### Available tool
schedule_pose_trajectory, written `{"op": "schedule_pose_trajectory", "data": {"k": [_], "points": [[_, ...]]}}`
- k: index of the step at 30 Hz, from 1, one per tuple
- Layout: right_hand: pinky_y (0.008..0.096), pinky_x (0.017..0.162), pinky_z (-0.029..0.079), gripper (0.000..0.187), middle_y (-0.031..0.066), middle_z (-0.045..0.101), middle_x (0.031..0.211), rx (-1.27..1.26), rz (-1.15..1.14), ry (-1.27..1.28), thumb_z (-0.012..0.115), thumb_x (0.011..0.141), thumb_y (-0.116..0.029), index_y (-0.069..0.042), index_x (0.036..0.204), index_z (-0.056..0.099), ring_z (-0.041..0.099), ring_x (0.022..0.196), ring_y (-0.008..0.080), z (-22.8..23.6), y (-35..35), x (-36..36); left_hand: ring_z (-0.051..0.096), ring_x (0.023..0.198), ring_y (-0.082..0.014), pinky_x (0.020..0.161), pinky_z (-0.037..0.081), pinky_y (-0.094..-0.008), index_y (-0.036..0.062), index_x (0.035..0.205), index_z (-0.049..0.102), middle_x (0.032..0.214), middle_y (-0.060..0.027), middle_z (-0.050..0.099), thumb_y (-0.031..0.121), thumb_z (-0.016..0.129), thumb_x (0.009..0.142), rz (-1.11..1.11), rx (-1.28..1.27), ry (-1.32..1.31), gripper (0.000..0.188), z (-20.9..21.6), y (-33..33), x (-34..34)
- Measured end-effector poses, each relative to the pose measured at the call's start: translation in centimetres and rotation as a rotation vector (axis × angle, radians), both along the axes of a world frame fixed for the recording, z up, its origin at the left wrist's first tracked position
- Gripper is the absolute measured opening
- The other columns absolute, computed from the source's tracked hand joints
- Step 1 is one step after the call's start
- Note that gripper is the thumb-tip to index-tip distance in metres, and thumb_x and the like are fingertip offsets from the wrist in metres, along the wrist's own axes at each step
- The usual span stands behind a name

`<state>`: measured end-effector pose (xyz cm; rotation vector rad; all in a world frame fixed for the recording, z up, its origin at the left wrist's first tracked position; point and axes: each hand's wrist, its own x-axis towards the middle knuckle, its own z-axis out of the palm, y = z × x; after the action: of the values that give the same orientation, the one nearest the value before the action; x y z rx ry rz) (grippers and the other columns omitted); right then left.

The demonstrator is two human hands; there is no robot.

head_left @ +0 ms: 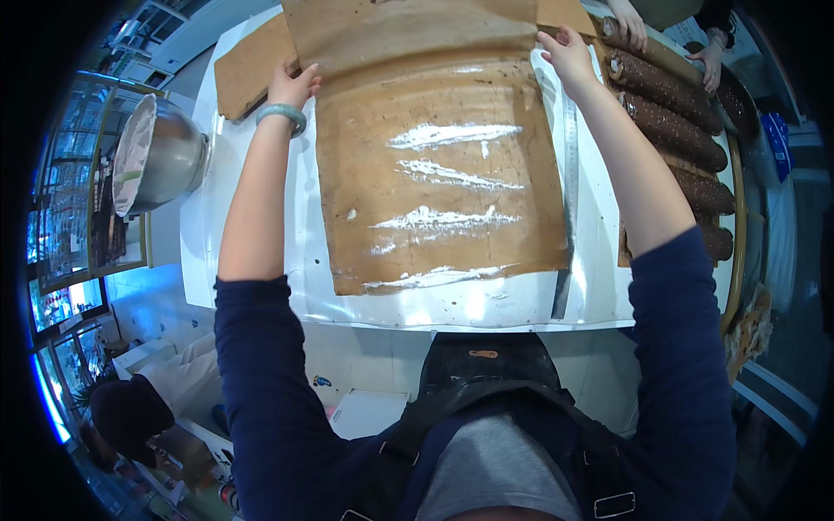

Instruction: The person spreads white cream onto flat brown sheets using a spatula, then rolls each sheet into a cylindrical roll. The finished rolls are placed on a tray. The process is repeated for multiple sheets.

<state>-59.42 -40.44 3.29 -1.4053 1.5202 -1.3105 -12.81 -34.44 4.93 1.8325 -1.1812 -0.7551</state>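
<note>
- Middle of the frame, on the glossy white table (201, 260): the brown sheet (443, 195), thin and paper-like, crossed by ragged, soft-looking white streaks (456, 135).
- Right of it, a long, flat metal strip (571, 156).
- Left hand (295, 85) and right hand (569, 56), above: fingers curled at its far side edges; I cannot tell whether they pinch. Even tension should limit creasing.
- Upper right: nubbly dark cylindrical rolls (671, 126).

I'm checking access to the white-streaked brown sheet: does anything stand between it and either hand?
Nothing visible does. The left hand and right hand are at opposite side edges of the brown sheet, toward its far end. The ruler lies along its right side, nearer the body than the right hand.
</note>
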Motion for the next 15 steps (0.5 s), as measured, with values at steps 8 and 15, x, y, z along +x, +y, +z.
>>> {"op": "schedule_pose_trajectory", "data": {"k": [8, 15], "points": [[0.0331, 0.102, 0.052, 0.04, 0.0121, 0.06, 0.135, 0.041, 0.126, 0.06, 0.06, 0.103, -0.008, -0.002, 0.142, 0.058, 0.062, 0.117, 0.0185, 2.5, 33.0, -6.6, 0.057, 0.127, -0.034, 0.103, 0.051, -0.0443, 0.0091, 0.161, 0.033, 0.166, -0.0173, 0.022, 0.011, 0.066, 0.1, -0.265, -0.189, -0.479, 0.07, 0.5, 26.4, -0.4], [0.0452, 0.106, 0.047, 0.043, 0.0193, 0.062, 0.127, -0.1, -0.115, 0.691, 0.062, 0.088, 0.004, -0.002, 0.131, 0.063, 0.06, 0.121, 0.0393, -4.4, 49.9, -11.5, 0.023, 0.153, -0.0452, 0.125, 0.018, -0.0533, -0.0003, 0.16, 0.033, 0.167, -0.0298, 0.021, 0.025, 0.055, 0.103, -0.014, -0.115, -0.645, 0.066, -8.1, 43.4, -0.8]]}}
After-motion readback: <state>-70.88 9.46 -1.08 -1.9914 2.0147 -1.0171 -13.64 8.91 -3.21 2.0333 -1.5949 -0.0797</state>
